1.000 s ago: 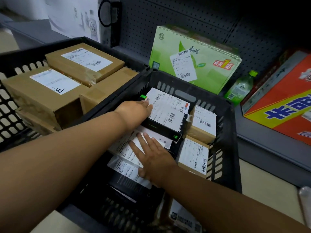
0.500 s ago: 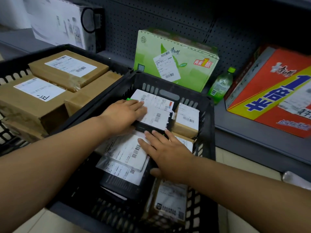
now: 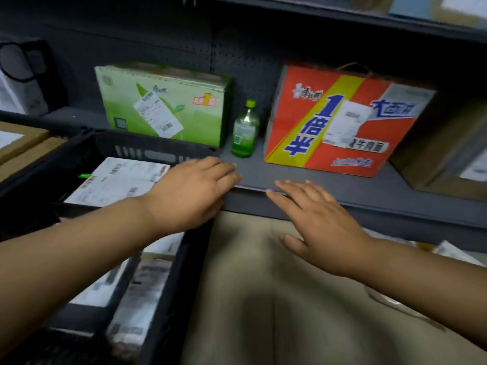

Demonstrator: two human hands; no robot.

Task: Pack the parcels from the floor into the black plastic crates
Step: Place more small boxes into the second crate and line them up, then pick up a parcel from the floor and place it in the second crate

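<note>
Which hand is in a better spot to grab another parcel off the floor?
Probably the right hand. It is open and over the bare floor, and white parcels lie near that arm. The left hand is open too, but sits over the black crate.

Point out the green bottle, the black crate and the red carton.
green bottle [image 3: 244, 131]: head view, on its label.
black crate [image 3: 137, 146]: head view, on its far wall.
red carton [image 3: 311, 122]: head view, on its printed front.

Two bare forearms, no sleeves; hands [image 3: 189, 192] bare, no gloves, rings.
</note>
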